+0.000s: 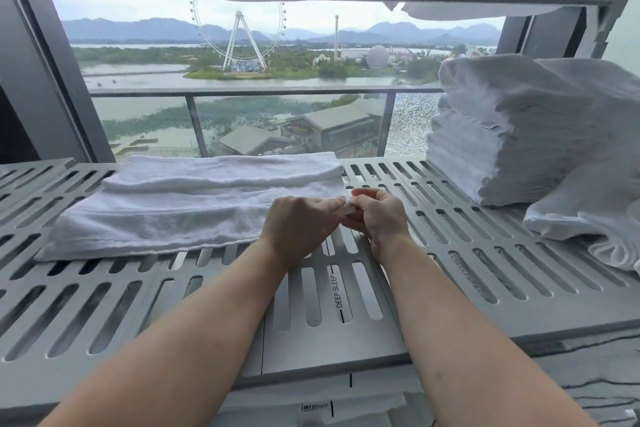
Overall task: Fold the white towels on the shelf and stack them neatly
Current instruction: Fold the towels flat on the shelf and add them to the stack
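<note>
Shelf (104,305): grey slotted deck, "DEEP SLEEP" printed nr front edge; carries all the towels.
Towel stack (519,135): folded whites piled at R rear of shelf; pile leans slightly.
Flat towel (180,208): white, folded into long strip, lies L-centre across shelf, apart from stack.
Loose towel (588,229): crumpled, R front, against stack base.
L hand (298,229): fingers curled, pinching flat towel's R-end corner.
R hand (379,218): thumb & fingers bent, pinching same corner; touches L hand.
</note>
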